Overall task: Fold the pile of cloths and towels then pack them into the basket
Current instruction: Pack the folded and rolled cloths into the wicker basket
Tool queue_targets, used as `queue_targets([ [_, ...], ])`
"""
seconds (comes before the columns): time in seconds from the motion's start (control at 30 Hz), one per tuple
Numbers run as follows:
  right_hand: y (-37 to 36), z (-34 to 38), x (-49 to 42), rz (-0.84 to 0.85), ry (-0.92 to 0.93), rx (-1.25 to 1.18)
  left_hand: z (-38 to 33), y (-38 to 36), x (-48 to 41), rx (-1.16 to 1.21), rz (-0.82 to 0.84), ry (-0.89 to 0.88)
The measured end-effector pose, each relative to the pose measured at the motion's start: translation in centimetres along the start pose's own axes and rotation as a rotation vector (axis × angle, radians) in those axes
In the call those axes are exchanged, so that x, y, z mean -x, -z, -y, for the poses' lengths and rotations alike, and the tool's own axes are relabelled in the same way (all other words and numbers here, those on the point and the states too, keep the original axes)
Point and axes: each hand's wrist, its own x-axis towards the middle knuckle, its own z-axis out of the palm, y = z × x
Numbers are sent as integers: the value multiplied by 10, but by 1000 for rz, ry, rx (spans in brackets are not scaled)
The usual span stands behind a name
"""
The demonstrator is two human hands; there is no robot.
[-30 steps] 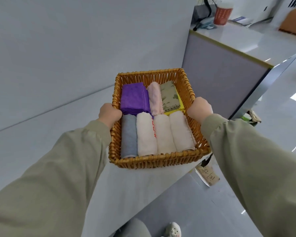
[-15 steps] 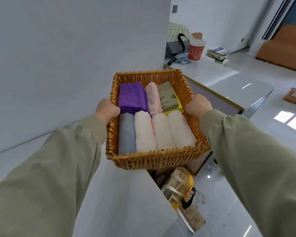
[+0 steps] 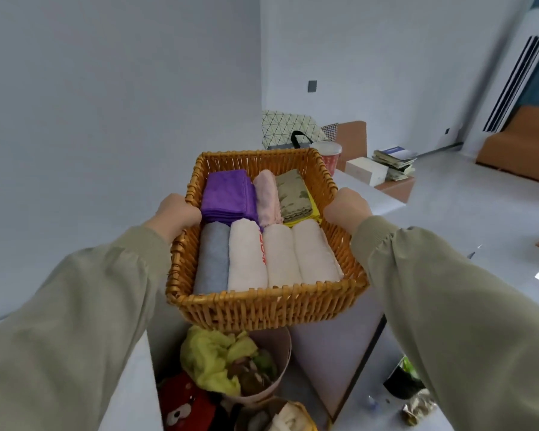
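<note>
We see the basket [image 3: 262, 309] held up in the air at the middle of the view, gripped by both hands on opposite sides. The left hand [image 3: 178, 213] clamps the rim at 9 o'clock, with the thumb hooked over the edge beside the purple cloth [image 3: 227, 194]. The right hand [image 3: 347, 206] clamps the rim at 3 o'clock. Its knuckles face us, and its fingers are hidden past the wicker, so we cannot tell how deep they wrap. The hands are well apart, the whole basket between them, and both sleeves [image 3: 84, 306] reach in from the lower corners.

Inside, everything is folded and packed tight in two rows. Toward 12 o'clock lie the purple cloth, a pink towel [image 3: 266, 197] and a patterned cloth [image 3: 293, 192] on top of a yellow cloth [image 3: 312, 211]. Toward 6 o'clock sit a grey towel [image 3: 212, 256] and three cream towels [image 3: 280, 253] — rolled, side by side, touching.

Below the basket, at 6 o'clock, a tub [image 3: 282, 356] holds crumpled green fabric. Beyond it, at 1 o'clock, are a cup [image 3: 330, 154] and books [image 3: 392, 163].
</note>
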Motion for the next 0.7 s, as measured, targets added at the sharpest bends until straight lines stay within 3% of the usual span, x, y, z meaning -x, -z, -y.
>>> queue_targets([
  [0.27, 90, -125, -103, 20, 111, 55, -128, -116, 29, 66, -80, 76],
  [0.7, 133, -213, -185, 4, 147, 124, -226, -202, 36, 43, -125, 148],
])
